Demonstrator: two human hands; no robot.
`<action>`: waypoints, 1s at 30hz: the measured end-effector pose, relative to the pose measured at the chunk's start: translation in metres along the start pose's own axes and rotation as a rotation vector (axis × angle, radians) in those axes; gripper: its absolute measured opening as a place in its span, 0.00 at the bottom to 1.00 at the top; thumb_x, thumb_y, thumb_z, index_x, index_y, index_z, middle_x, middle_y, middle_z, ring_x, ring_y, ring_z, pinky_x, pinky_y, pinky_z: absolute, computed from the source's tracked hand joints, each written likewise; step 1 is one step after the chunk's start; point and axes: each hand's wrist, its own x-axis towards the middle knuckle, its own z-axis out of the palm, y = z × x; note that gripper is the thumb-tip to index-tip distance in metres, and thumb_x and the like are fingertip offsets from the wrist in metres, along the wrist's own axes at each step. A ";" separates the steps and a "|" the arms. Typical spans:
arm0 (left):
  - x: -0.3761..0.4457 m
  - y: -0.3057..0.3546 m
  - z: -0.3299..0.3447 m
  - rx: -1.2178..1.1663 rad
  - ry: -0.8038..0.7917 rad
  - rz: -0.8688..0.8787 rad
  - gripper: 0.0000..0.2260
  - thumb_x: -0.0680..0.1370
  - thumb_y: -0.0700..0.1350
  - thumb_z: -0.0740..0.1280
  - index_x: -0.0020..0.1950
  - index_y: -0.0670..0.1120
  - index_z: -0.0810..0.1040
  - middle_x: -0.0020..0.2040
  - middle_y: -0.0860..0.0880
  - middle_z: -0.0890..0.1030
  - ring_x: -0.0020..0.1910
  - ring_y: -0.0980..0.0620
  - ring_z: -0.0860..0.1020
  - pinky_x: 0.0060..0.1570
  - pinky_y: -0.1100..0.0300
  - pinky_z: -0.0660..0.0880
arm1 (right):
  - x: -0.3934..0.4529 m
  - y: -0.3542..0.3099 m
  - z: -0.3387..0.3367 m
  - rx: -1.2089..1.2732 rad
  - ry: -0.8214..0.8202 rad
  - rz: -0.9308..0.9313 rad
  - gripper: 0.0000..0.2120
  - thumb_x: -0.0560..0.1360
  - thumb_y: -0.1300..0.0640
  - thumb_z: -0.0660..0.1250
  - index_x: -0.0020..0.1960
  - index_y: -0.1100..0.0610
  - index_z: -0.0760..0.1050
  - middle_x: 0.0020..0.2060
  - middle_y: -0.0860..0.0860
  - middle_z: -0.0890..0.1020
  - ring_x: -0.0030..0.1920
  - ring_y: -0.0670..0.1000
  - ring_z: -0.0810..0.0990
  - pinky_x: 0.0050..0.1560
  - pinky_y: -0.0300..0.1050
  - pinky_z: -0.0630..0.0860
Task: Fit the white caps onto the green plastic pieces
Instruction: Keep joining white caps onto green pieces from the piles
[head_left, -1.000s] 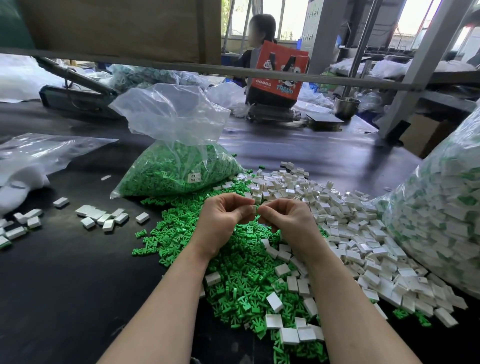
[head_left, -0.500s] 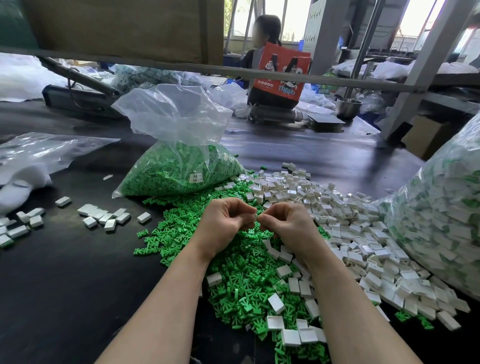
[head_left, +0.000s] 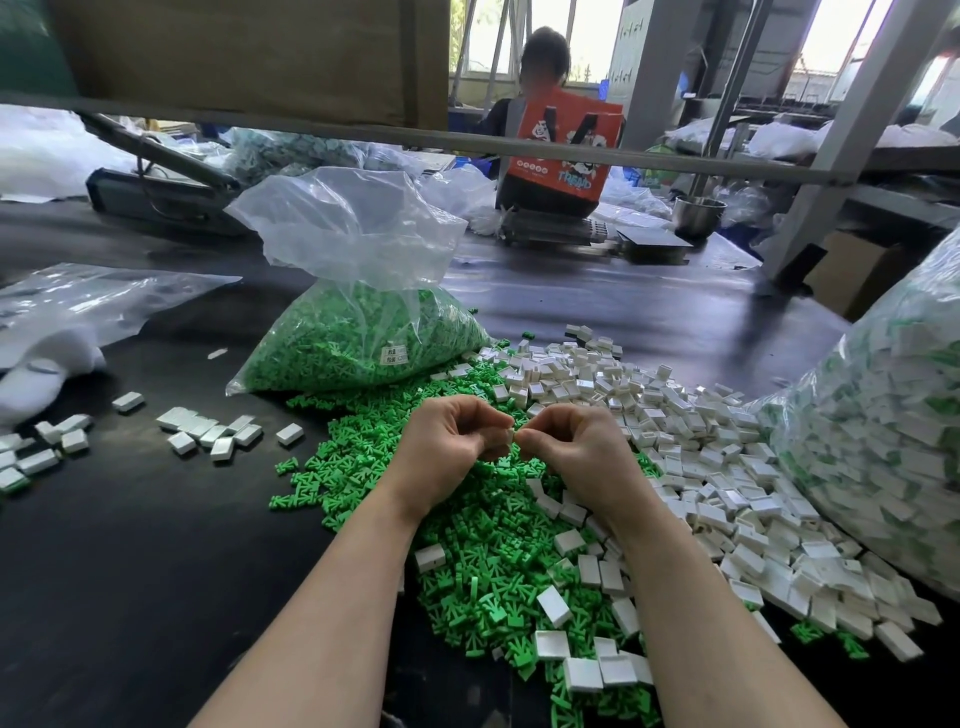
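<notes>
My left hand (head_left: 445, 451) and my right hand (head_left: 575, 451) meet fingertip to fingertip above a heap of loose green plastic pieces (head_left: 483, 551). Both hands have curled fingers and pinch a small part between them; only a sliver of it shows, so I cannot tell whether it is a cap or a green piece. A pile of white caps (head_left: 675, 436) spreads to the right of my hands. Several white caps also lie mixed into the green heap near my forearms.
A clear bag of green pieces (head_left: 358, 338) stands behind the heap. A large bag of capped pieces (head_left: 883, 431) fills the right side. Small groups of white pieces (head_left: 218, 431) lie at left on the black table (head_left: 130, 571). Another person (head_left: 540, 57) sits across.
My hands have stayed together at the same spot, with only small finger shifts. The piles have not moved.
</notes>
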 end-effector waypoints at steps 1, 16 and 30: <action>0.000 0.000 0.001 -0.006 0.008 0.009 0.06 0.74 0.30 0.70 0.46 0.39 0.83 0.39 0.43 0.85 0.39 0.49 0.84 0.43 0.61 0.81 | 0.000 0.000 0.000 0.022 0.011 -0.006 0.05 0.74 0.61 0.73 0.39 0.55 0.82 0.32 0.48 0.84 0.33 0.41 0.80 0.36 0.32 0.73; 0.007 -0.002 -0.002 0.025 -0.002 0.066 0.07 0.76 0.34 0.69 0.48 0.46 0.83 0.41 0.46 0.86 0.43 0.47 0.85 0.46 0.60 0.81 | 0.002 0.002 0.002 0.166 0.064 0.004 0.05 0.76 0.55 0.71 0.43 0.54 0.82 0.33 0.51 0.85 0.32 0.42 0.79 0.33 0.35 0.74; 0.006 0.002 0.003 0.269 -0.091 0.000 0.13 0.83 0.47 0.59 0.41 0.46 0.74 0.32 0.49 0.75 0.31 0.54 0.71 0.37 0.56 0.68 | 0.000 -0.009 0.010 0.135 -0.043 -0.025 0.16 0.83 0.61 0.58 0.36 0.57 0.69 0.28 0.49 0.68 0.25 0.40 0.64 0.27 0.33 0.62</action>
